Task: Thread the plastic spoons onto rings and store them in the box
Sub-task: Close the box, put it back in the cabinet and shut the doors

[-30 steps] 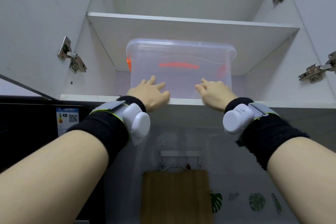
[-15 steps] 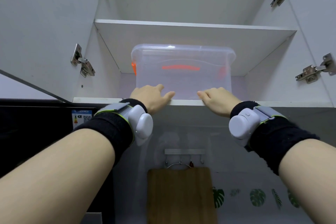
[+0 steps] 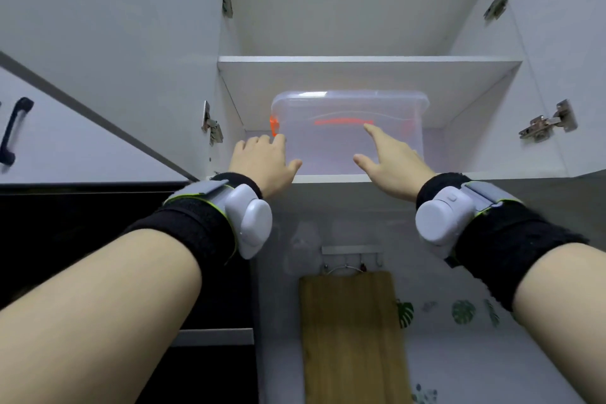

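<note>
The clear box (image 3: 349, 131) occupies the centre of the lower cabinet shelf (image 3: 426, 178), up to the shelf above. Open gaps remain at its 3 and 9 o'clock sides. Door hinges (image 3: 211, 125) project at the 9 o'clock wall.

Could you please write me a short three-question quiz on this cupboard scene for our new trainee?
1. True or false: the clear box sits on the lower shelf of the open cupboard.
2. Which hand is at the box's orange latch? A) left hand B) right hand
3. What hangs on the wall under the cupboard?

Key
1. True.
2. A; its fingertips are at the latch corner, while the right hand reaches toward the front wall, fingers spread.
3. A wooden cutting board.
</note>
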